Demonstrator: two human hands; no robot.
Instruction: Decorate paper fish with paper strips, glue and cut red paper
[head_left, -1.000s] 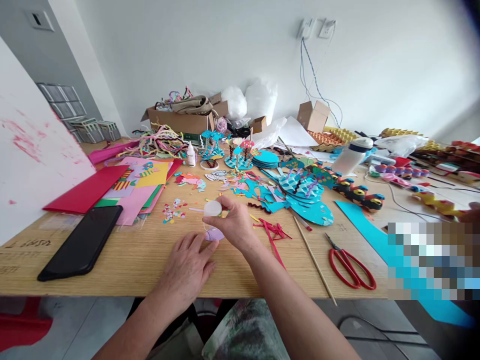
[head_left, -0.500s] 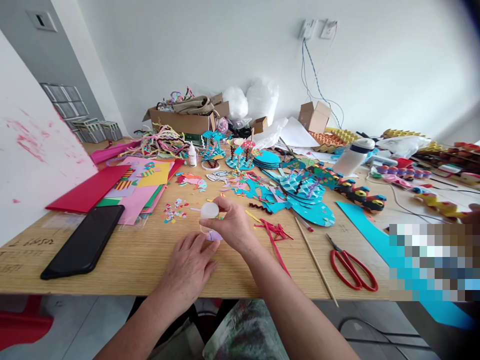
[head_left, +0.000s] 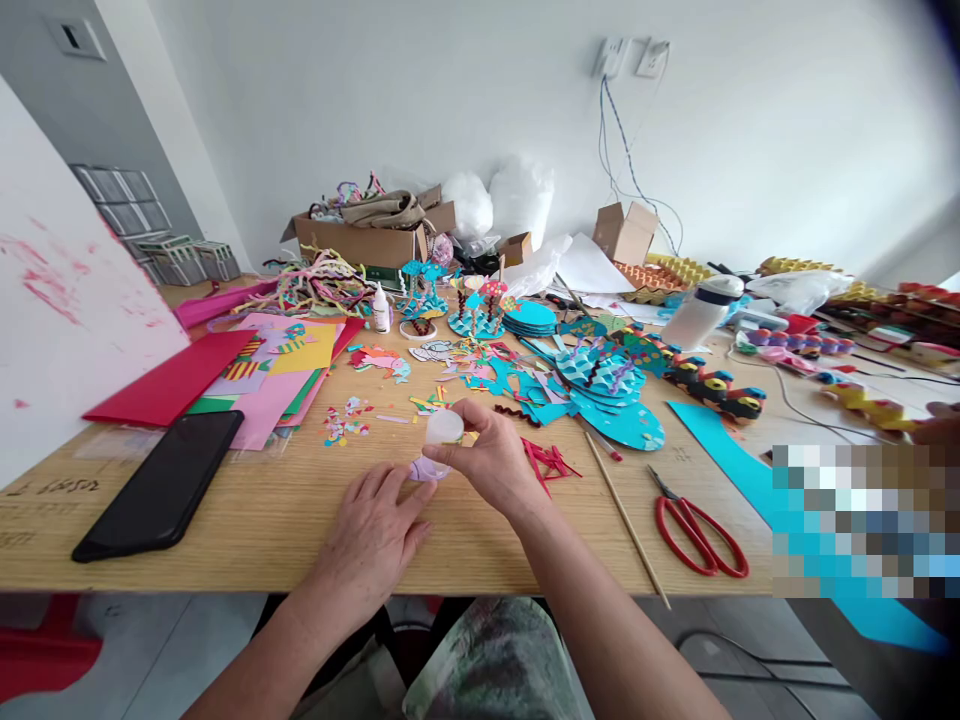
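Note:
In the head view, my right hand [head_left: 491, 455] pinches a small whitish round piece [head_left: 444, 428] between thumb and fingers. It looks like a roll of tape, though I cannot be sure. Just below it, a small purple paper cutout [head_left: 424, 469] with dark lines lies on the table. My left hand [head_left: 379, 515] rests flat with its fingers spread, the fingertips touching the cutout's near edge. Small paper scraps [head_left: 349, 420] lie beyond my left hand. Red paper strips [head_left: 551, 462] lie to the right of my right hand.
Red-handled scissors [head_left: 697, 525] and a wooden stick [head_left: 626, 520] lie to the right. A black phone [head_left: 161, 485] and coloured paper sheets [head_left: 169, 375] are at left. Blue paper discs [head_left: 619, 415], a glue bottle [head_left: 382, 308] and a cardboard box [head_left: 360, 240] stand farther back.
My right hand has moved slightly right with the whitish round piece, now tilted differently. My left hand stays at the purple cutout. The whole view has shifted a little.

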